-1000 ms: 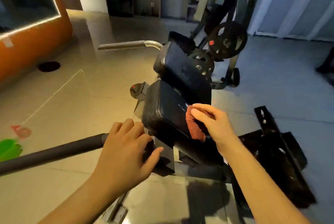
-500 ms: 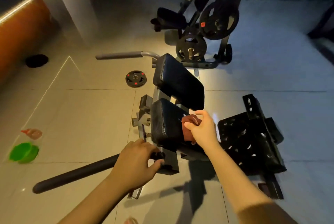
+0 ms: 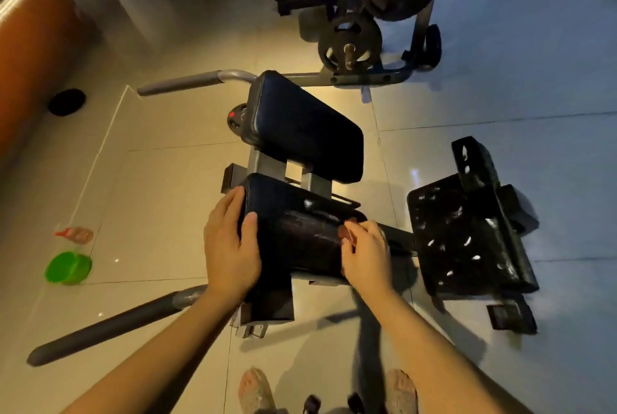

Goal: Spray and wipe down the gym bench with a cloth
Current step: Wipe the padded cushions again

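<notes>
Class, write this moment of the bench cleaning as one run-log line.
step: wipe | left hand: rests on near pad left edge | right hand: holds red cloth at pad's right edge

Glossy tile flr, orange wall, dim rm.

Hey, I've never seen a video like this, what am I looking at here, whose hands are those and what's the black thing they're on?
This view comes from a camera worn on a person's head, looking down at their own two bare hands. The black thing is a padded gym bench: a near pad and a second pad beyond it. The left hand rests on the near pad's left edge. The right hand holds a reddish cloth against its right end. On the tiled floor to the left lie a green tub and what looks like a spray bottle.
</notes>
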Demonstrator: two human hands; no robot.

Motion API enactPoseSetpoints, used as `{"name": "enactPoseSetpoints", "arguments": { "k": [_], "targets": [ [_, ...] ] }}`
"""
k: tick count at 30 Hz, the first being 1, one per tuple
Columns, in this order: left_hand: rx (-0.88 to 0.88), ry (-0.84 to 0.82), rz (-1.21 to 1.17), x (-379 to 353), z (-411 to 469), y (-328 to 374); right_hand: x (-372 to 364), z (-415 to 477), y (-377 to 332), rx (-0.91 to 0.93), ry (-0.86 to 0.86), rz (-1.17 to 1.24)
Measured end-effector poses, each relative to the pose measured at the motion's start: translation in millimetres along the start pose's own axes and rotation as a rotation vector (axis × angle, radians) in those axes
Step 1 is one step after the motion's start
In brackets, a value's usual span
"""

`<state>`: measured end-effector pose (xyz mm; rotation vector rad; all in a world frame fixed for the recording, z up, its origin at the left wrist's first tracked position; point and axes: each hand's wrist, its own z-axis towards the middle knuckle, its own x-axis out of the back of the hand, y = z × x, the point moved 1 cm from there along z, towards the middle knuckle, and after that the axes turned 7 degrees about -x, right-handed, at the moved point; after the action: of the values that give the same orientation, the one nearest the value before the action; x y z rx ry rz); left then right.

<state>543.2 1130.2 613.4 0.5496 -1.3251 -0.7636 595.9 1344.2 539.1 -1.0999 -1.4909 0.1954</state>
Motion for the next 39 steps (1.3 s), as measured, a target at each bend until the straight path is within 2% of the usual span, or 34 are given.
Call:
{"name": "enactPoseSetpoints", "arguments": {
  "k": [3, 5, 8, 11, 14, 16, 19, 21, 22, 24, 27, 30, 32, 34, 36, 37, 39],
  "targets": [
    [-0.013, 0.017, 0.013, -1.5, -1.2, -3.6, 11.5, 11.6, 57.2, -0.304, -0.005, 0.092],
    [-0.043, 0.004, 0.027, -2.9, 0.3, -3.4, 10.7, 8.3, 53.0, -0.36, -0.007, 0.231],
    [-0.069, -0.017, 0.052, -3.7, 0.9, -4.1, -0.8, -0.6, -17.1, -0.188, -0.044, 0.406],
    [-0.111, -0.049, 0.085, 3.2, 3.6, -2.2, -8.0, -17.6, -84.2, 0.044, -0.118, 0.393],
    [-0.205, -0.143, 0.131, 13.5, 10.4, -3.3, -7.3, -27.3, -65.3, 0.171, -0.151, 0.285],
    [-0.211, -0.184, 0.143, 17.3, 13.1, -8.9, -1.3, -23.8, -21.4, 0.073, -0.118, 0.235],
    [-0.194, -0.194, 0.167, 14.9, 8.6, -14.7, 4.8, 3.3, 26.1, -0.241, -0.019, 0.163],
    [-0.185, -0.195, 0.17, 10.9, 0.9, -13.1, -2.2, 26.3, 22.1, -0.372, 0.028, 0.156],
    [-0.179, -0.191, 0.168, 9.5, -2.0, -11.9, -7.1, 34.6, 6.8, -0.372, 0.055, 0.177],
    [-0.168, -0.183, 0.176, 7.4, -3.9, -11.5, -14.5, 40.1, -37.2, -0.289, 0.067, 0.248],
    [-0.163, -0.185, 0.188, 7.1, -3.7, -10.7, -16.6, 12.7, -95.4, -0.028, -0.055, 0.328],
    [-0.159, -0.183, 0.181, 7.2, -5.3, -10.5, -14.1, -26.8, -74.7, 0.167, -0.139, 0.289],
    [-0.145, -0.177, 0.17, 7.6, -6.0, -12.1, -11.8, -21.6, -20.2, 0.079, -0.068, 0.212],
    [-0.156, -0.177, 0.17, 7.0, -5.4, -11.7, -7.2, 6.8, 32.8, -0.195, 0.023, 0.117],
    [-0.162, -0.177, 0.172, 6.9, -4.9, -12.1, -5.3, 32.9, 51.9, -0.425, 0.051, 0.08],
    [-0.16, -0.174, 0.17, 7.1, -4.8, -12.4, -7.4, 39.7, 41.8, -0.458, 0.065, 0.095],
    [-0.155, -0.172, 0.172, 7.2, -4.1, -14.0, -14.5, 35.3, -6.0, -0.347, 0.086, 0.174]
  ]
}}
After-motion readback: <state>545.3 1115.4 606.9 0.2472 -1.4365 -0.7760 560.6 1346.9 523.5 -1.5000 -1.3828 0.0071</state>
